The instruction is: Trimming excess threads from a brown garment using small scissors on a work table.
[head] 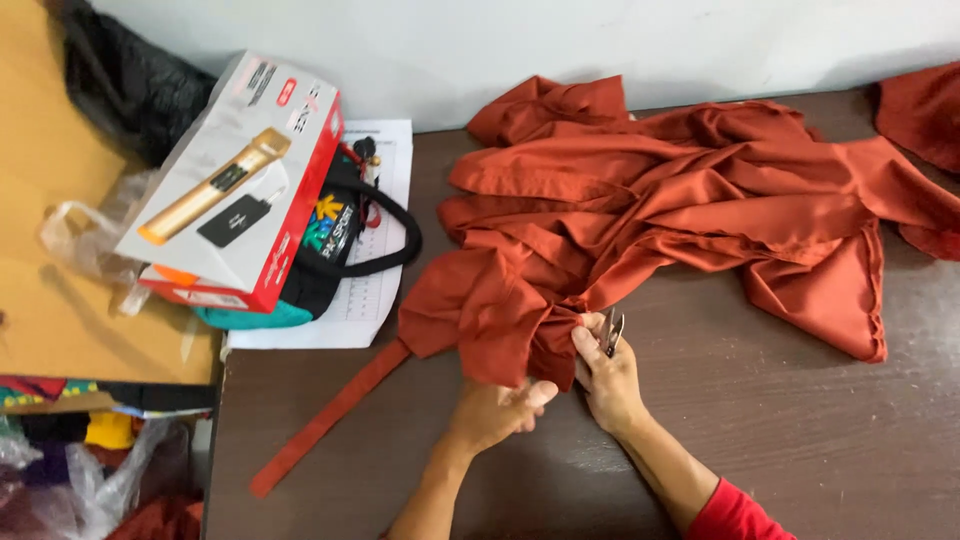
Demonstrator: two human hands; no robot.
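A rust-red garment (pixel 650 210) lies crumpled across a dark brown table (pixel 800 440), one bunched corner pulled to the near edge and a long strap (pixel 330 415) trailing off to the left. The left hand (pixel 495 412) is closed on the underside of that bunched corner, and the right hand (pixel 608 375), just beside it, pinches the cloth with thumb and fingers while gripping small metal snips (pixel 612 332). Further left, a red and white box (pixel 235 185) picturing a gold microphone rests on a black bag (pixel 340 250) over a printed sheet (pixel 375 290), beside a yellow table (pixel 60 300).
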